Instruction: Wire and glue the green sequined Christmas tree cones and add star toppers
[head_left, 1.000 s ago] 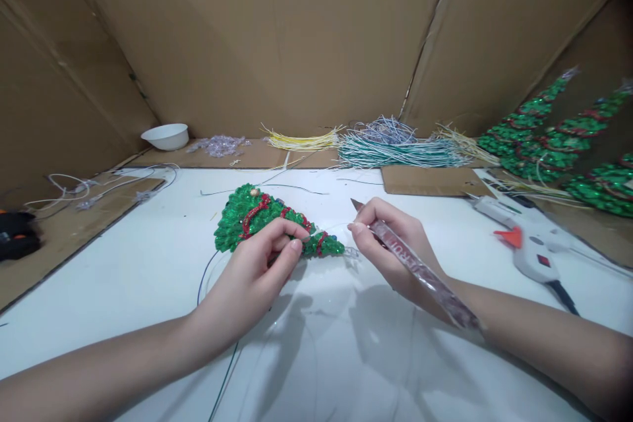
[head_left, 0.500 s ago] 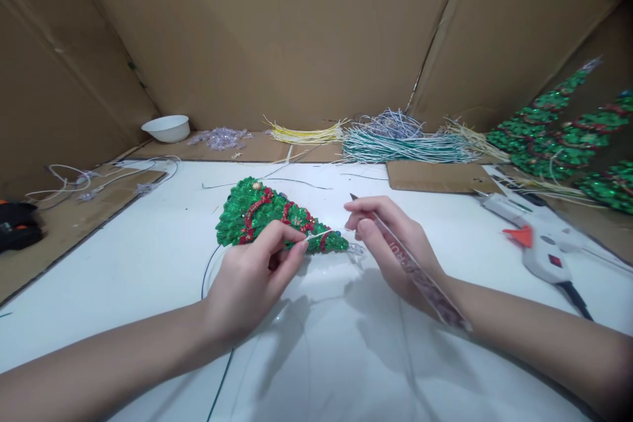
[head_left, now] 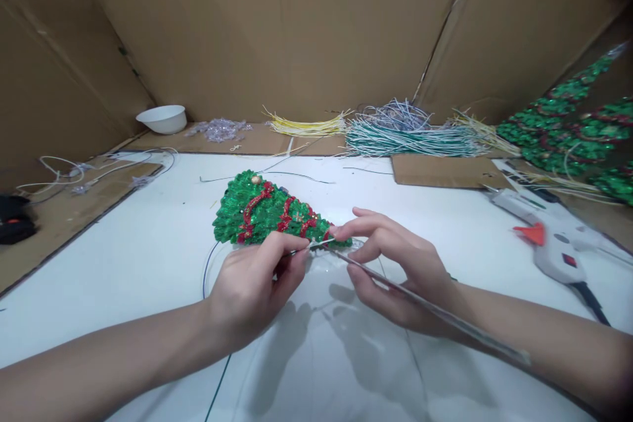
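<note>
A green beaded Christmas tree (head_left: 247, 208) with red garland lies on the white table, its tip pointing right. Below its upper part, my left hand (head_left: 267, 283) pinches a thin white wire (head_left: 320, 243). My right hand (head_left: 395, 264) is at the tree's tip, holding a long slim pointed tool (head_left: 435, 310) between thumb and fingers, with the index fingertip at the wire's right end. The tool's tip is just below the wire. My left fingers partly hide what lies between them.
Wire bundles, yellow (head_left: 309, 125) and green-white (head_left: 415, 140), lie at the back beside clear beads (head_left: 220, 130) and a white bowl (head_left: 163, 119). A glue gun (head_left: 558, 250) and more beaded trees (head_left: 568, 125) are on the right. A black tool (head_left: 14, 219) sits left.
My right hand has moved left and down to the wire, and the tool in it has swung lower, flatter and edge-on. My left hand still pinches the wire.
</note>
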Action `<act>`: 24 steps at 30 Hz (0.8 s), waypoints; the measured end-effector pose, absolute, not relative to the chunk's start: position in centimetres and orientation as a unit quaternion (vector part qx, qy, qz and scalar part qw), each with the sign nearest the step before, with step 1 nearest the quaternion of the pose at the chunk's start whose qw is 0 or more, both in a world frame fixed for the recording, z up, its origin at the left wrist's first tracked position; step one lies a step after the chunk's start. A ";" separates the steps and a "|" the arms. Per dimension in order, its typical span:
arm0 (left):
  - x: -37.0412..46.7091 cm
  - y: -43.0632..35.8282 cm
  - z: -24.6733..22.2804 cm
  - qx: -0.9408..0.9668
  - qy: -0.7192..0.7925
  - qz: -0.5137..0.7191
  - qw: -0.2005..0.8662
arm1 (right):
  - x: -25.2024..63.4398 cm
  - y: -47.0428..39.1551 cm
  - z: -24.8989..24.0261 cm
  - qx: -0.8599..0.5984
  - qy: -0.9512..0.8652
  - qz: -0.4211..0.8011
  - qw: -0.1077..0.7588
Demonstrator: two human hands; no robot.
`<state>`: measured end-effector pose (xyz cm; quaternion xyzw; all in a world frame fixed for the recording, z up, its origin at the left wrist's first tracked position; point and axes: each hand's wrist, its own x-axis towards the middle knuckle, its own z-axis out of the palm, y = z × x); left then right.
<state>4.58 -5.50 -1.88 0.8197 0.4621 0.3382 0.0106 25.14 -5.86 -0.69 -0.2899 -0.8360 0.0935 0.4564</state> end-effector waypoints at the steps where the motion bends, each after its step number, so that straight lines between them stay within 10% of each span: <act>1: 4.6 -5.5 -1.9 0.818 0.465 0.338 0.015 | 25.1 -5.8 -0.7 -0.293 -0.836 0.088 0.456; 24: 4.5 -5.6 -1.7 0.830 0.452 0.328 0.014 | 25.2 -5.7 -0.8 -0.272 -0.852 0.051 0.445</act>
